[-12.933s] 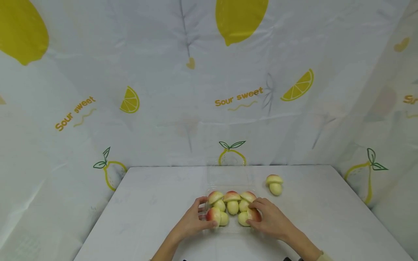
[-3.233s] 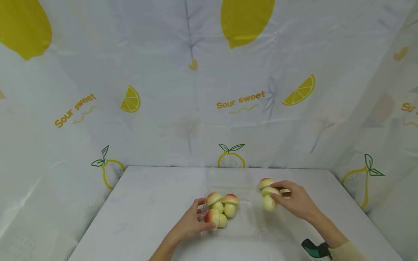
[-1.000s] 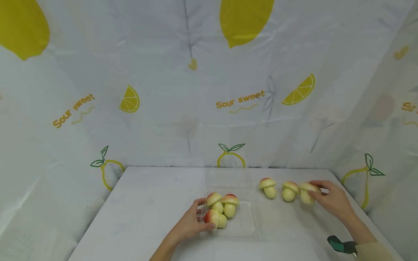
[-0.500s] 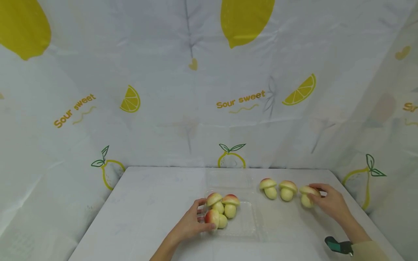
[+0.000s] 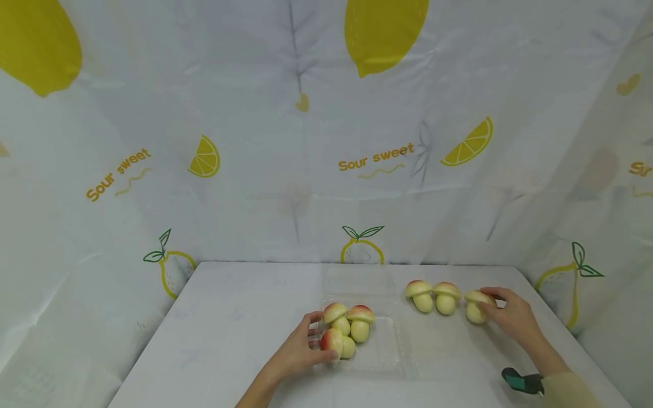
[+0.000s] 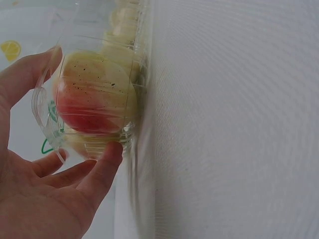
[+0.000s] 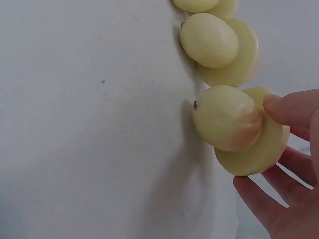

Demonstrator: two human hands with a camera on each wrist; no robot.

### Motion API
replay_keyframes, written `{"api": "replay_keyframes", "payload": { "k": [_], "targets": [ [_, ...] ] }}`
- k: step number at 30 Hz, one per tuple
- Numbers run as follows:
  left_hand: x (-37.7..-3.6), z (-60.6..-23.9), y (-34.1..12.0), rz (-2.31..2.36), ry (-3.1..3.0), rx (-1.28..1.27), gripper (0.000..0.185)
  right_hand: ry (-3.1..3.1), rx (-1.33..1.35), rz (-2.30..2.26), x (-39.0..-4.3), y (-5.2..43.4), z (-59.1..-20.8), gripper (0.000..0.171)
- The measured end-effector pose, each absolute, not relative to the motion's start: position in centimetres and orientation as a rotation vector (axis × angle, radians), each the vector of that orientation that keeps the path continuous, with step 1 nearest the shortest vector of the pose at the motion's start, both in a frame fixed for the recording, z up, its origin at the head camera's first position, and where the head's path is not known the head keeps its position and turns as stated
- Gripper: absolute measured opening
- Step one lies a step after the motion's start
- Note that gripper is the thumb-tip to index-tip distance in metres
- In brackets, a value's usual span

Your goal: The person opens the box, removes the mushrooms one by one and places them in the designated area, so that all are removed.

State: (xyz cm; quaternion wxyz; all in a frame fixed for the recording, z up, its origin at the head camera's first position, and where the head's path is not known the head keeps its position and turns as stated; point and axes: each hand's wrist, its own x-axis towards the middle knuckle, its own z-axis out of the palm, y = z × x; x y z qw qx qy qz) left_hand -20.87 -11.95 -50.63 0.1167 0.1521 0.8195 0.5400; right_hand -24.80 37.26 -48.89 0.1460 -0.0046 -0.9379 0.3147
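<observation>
A clear plastic tray [image 5: 388,354] sits near the table's front, with three mushroom-shaped toys [image 5: 360,322] bunched in its left half. My left hand [image 5: 317,339] grips the tray's left edge, thumb at the front corner and fingers along the side; in the left wrist view a red-capped toy [image 6: 94,99] shows through the tray wall [image 6: 137,79]. Right of the tray, three more toys lie in a row. My right hand [image 5: 491,303] pinches the cap of the rightmost toy [image 5: 474,307], also seen in the right wrist view [image 7: 227,117], close to its neighbour [image 7: 209,40].
The tray's clear lid [image 5: 359,277] lies open toward the back. A white table [image 5: 229,340] is enclosed by lemon-print curtains [image 5: 306,141] at the back and both sides. A green wrist strap [image 5: 520,381] shows at my right forearm.
Two more toys have gone from the tray to the row on the right since the earliest frame. In the last second my right hand shifted the rightmost toy slightly left. The left hand stayed put.
</observation>
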Motion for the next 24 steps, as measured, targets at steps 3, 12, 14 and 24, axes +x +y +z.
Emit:
{"api": "replay_keyframes", "payload": {
  "k": [3, 12, 14, 24],
  "targets": [
    [-20.82, -50.61, -11.92, 1.583, 2.399, 0.454, 0.089, -2.715, -0.023, 0.904, -25.00, 37.35, -49.24, 0.048],
    [-20.80, -50.61, -11.91, 1.583, 2.396, 0.451, 0.088, -2.710, 0.015, 0.898, -24.98, 37.55, -49.87, 0.045],
    [-20.83, -50.64, -11.92, 1.580, 2.397, 0.447, 0.088, -2.709, 0.027, 0.905, -24.94, 37.56, -49.85, 0.045],
    [-20.69, -50.38, -11.92, 1.581, 2.403, 0.461, 0.088, -2.705, 0.078, 0.876, -24.87, 37.99, -49.49, 0.048]
  ]
}}
